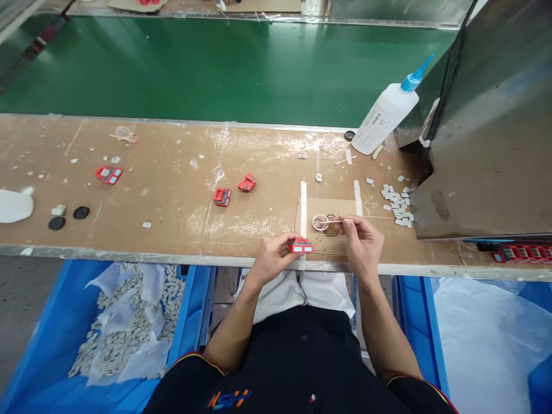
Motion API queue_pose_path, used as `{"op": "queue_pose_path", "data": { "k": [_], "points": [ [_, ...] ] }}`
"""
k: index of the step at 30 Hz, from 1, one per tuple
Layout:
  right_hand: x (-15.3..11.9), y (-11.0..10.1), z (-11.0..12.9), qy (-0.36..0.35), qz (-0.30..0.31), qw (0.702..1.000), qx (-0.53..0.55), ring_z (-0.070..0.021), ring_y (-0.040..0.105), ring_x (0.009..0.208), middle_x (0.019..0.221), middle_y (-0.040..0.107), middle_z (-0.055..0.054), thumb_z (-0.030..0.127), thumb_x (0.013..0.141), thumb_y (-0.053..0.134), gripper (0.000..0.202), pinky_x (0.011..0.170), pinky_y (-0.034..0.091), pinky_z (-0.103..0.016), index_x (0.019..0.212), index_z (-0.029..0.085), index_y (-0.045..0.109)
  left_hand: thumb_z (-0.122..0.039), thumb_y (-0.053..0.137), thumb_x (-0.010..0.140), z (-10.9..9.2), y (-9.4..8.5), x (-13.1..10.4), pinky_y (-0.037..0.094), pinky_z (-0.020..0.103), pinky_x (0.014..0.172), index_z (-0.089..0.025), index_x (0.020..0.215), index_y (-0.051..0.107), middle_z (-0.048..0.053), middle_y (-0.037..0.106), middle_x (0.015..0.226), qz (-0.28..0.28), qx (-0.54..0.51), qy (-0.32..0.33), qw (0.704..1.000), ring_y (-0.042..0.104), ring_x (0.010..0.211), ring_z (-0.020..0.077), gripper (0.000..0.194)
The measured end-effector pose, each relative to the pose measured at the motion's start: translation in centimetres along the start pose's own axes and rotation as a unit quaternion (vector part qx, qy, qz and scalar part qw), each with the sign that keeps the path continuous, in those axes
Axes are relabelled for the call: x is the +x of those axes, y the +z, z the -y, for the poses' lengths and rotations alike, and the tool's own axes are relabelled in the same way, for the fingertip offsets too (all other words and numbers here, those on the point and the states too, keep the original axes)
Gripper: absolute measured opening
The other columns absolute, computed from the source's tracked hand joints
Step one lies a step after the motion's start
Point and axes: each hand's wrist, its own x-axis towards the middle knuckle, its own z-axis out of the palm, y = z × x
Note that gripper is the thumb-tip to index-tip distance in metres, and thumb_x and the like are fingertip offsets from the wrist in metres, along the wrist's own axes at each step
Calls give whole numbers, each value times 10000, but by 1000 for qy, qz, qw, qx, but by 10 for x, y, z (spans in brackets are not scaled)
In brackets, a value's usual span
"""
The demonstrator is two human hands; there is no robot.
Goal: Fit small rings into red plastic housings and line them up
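Between the fingers of my left hand [273,256] is a small red toy car part [301,246] with pale window pieces, held just over the near edge of the cardboard-covered bench [172,155]. My right hand [363,238] pinches a thin white stick [338,222], which looks like a cotton swab. Its far end reaches a small round clear dish [320,222] lying on a taped cardboard patch. A brownish wet-looking stain [331,230] shows beside the dish, partly behind the stick. Two similar red parts, one here [222,197] and another [247,182], lie left of my hands.
A white bottle with blue nozzle [383,118] leans at the back right, near a metal box [478,126]. Small pale squares [397,205] lie beside it. A green belt [215,69] runs behind the bench. Blue bins stand below, left [194,305] and right [418,316].
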Motion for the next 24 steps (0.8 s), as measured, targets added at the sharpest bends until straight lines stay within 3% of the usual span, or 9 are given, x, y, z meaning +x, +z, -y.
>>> {"op": "queue_pose_path", "data": {
  "k": [5,9,14,24],
  "points": [
    [-18,-2,26,-91,69,991,-70,-191,743,736,847,785,-46,337,968,632,181,740,617,-326,912,222,761,-256,751,826,-1,0,0,621,291,815,-144,1041,713,85,757,978,-5,24,7,1000,735,863,178,245],
    [-25,2,29,-136,126,975,-121,-204,759,792,874,793,-42,271,983,584,184,741,626,-324,927,237,756,-241,742,823,0,0,0,610,277,797,-148,1045,712,85,758,980,-4,26,6,1000,733,865,179,243],
    [-27,10,22,-163,142,966,-138,-201,760,813,885,791,-40,259,1002,550,199,745,623,-316,944,240,739,-208,725,820,0,0,0,591,250,738,-148,1037,704,77,751,947,1,29,11,1000,724,836,171,226],
    [-21,10,28,-250,175,937,-168,-171,730,779,883,773,-45,221,1031,510,200,717,584,-288,962,227,698,-239,712,844,1,-1,-1,604,287,800,-155,1065,711,82,757,979,5,45,19,999,726,872,184,236]
  ]
}}
